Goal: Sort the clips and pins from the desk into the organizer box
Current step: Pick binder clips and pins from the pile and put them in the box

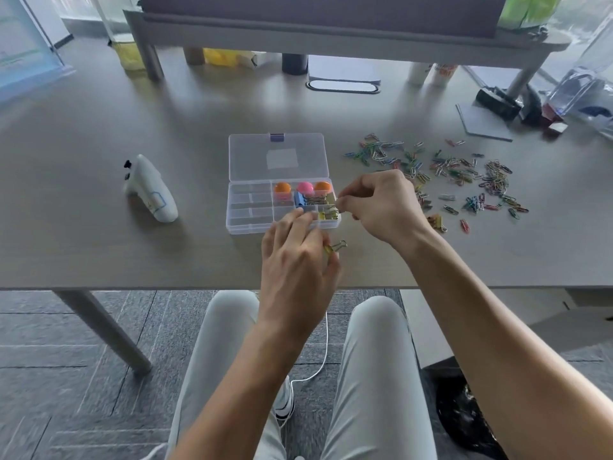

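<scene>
On the grey desk (99, 227) the clear organizer box (252, 207) lies open, paper clips (464, 174) scattered right of it. The right hand (381, 207) pinches something small over the box's right edge. The left hand (295, 270) pinches 1 yellow binder clip (335, 247) just before the box.

The left hand (295, 260) hides the organizer box's (252, 210) five-o'clock corner; what the right hand (381, 207) pinches is perhaps a clip.

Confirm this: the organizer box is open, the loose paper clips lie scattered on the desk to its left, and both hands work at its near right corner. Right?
Not quite. The head view shows the paper clips scattered to the right of the organizer box, not the left. The box is open, and both hands, left and right, work at its near right corner.
</scene>
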`<state>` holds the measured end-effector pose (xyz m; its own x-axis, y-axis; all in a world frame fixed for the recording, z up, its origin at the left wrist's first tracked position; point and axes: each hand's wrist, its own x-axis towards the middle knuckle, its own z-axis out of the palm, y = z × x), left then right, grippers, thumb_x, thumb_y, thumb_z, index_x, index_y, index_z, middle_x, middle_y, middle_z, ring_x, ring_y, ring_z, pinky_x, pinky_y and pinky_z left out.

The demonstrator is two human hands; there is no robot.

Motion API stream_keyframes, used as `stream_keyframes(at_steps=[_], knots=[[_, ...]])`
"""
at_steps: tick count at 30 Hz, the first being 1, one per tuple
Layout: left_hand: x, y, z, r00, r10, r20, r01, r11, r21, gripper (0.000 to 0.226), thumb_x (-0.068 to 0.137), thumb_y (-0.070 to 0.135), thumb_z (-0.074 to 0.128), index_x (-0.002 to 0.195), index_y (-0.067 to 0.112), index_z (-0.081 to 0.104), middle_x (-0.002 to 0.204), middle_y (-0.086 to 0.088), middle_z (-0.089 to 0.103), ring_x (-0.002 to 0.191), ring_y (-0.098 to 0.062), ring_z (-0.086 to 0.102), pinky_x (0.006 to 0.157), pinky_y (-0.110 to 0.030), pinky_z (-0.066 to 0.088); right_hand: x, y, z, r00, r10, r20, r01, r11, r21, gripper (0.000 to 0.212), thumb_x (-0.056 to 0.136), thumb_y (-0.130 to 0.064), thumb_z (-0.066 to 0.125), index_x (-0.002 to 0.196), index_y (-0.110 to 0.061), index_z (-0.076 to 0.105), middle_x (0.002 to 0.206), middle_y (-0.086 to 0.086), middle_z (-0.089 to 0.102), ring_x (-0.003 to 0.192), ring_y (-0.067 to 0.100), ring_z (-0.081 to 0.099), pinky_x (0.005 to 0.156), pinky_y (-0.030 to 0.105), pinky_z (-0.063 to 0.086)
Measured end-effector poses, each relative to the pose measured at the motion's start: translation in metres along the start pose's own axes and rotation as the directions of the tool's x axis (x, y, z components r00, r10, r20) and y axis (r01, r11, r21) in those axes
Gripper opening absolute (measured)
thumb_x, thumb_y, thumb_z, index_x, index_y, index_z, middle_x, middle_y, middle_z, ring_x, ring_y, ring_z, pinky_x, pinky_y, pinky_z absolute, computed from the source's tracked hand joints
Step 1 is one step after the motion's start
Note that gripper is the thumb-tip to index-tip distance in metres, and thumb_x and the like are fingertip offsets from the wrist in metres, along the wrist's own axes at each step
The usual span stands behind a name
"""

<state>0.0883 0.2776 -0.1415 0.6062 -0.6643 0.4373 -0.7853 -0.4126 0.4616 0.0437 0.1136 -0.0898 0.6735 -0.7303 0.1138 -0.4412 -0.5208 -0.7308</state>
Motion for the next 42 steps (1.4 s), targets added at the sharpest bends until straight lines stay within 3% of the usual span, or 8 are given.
stream_keyframes(at_steps=[10, 21, 29, 32, 36, 42], knots=[[-0.003, -0.002, 0.006, 1.000, 0.003, 0.004, -0.003, 1.000, -0.022, 0.012, 0.086, 0.022, 0.065, 0.093, 0.014, 0.070, 0.135, -0.006, 0.061, 0.136, -0.024, 0.044, 0.115, -0.050, 0.029, 0.003, -0.003, 0.010, 0.999, 0.029, 0.032, -0.027, 0.997, -0.072, 0.008, 0.082, -0.023, 0.081, 0.074, -0.021, 0.078, 0.059, -0.004, 0.070, 0.061, 0.015, 0.069, 0.060, 0.023, 0.053], [-0.003, -0.002, 0.005, 1.000, -0.006, 0.023, 0.007, 0.999, -0.048, 0.015, 0.088, 0.025, 0.060, 0.096, 0.015, 0.069, 0.140, -0.005, 0.056, 0.140, -0.022, 0.038, 0.118, -0.049, 0.024, -0.006, 0.009, 0.021, 0.993, -0.109, -0.052, 0.108, 0.994, -0.025, 0.009, 0.082, -0.026, 0.082, 0.078, -0.022, 0.075, 0.067, -0.007, 0.071, 0.061, 0.011, 0.069, 0.067, 0.036, 0.059], [-0.004, -0.002, 0.004, 0.999, 0.006, 0.033, -0.005, 1.000, -0.031, 0.016, 0.089, 0.027, 0.062, 0.098, 0.015, 0.068, 0.140, -0.005, 0.055, 0.140, -0.023, 0.037, 0.118, -0.048, 0.023, -0.008, 0.015, 0.021, 0.983, -0.170, -0.065, 0.170, 0.985, -0.004, 0.013, 0.085, -0.030, 0.082, 0.078, -0.022, 0.073, 0.067, -0.007, 0.070, 0.059, 0.012, 0.068, 0.065, 0.034, 0.058], [-0.004, -0.002, 0.005, 1.000, 0.002, 0.028, -0.002, 1.000, -0.031, 0.016, 0.089, 0.027, 0.061, 0.097, 0.014, 0.069, 0.140, -0.005, 0.055, 0.140, -0.023, 0.037, 0.119, -0.048, 0.023, -0.007, 0.015, 0.017, 0.984, -0.172, -0.048, 0.172, 0.985, -0.008, 0.015, 0.091, -0.028, 0.075, 0.079, -0.018, 0.075, 0.064, -0.005, 0.070, 0.059, 0.013, 0.068, 0.066, 0.035, 0.059], [-0.003, -0.001, 0.006, 1.000, -0.007, 0.012, 0.008, 0.999, -0.038, 0.014, 0.089, 0.025, 0.061, 0.094, 0.015, 0.069, 0.139, -0.005, 0.056, 0.140, -0.022, 0.038, 0.119, -0.048, 0.023, -0.005, 0.015, 0.012, 0.984, -0.176, 0.026, 0.176, 0.984, -0.006, 0.002, 0.085, -0.017, 0.078, 0.084, -0.019, 0.077, 0.073, -0.006, 0.073, 0.066, 0.012, 0.070, 0.070, 0.035, 0.060], [-0.004, -0.003, 0.007, 1.000, -0.002, 0.010, 0.002, 1.000, -0.030, 0.013, 0.089, 0.026, 0.061, 0.094, 0.017, 0.069, 0.138, -0.005, 0.057, 0.139, -0.022, 0.040, 0.118, -0.048, 0.024, 0.000, 0.009, 0.012, 0.988, -0.148, 0.045, 0.152, 0.984, -0.094, 0.005, 0.081, -0.017, 0.078, 0.081, -0.023, 0.078, 0.071, -0.007, 0.071, 0.067, 0.011, 0.068, 0.070, 0.033, 0.059]])
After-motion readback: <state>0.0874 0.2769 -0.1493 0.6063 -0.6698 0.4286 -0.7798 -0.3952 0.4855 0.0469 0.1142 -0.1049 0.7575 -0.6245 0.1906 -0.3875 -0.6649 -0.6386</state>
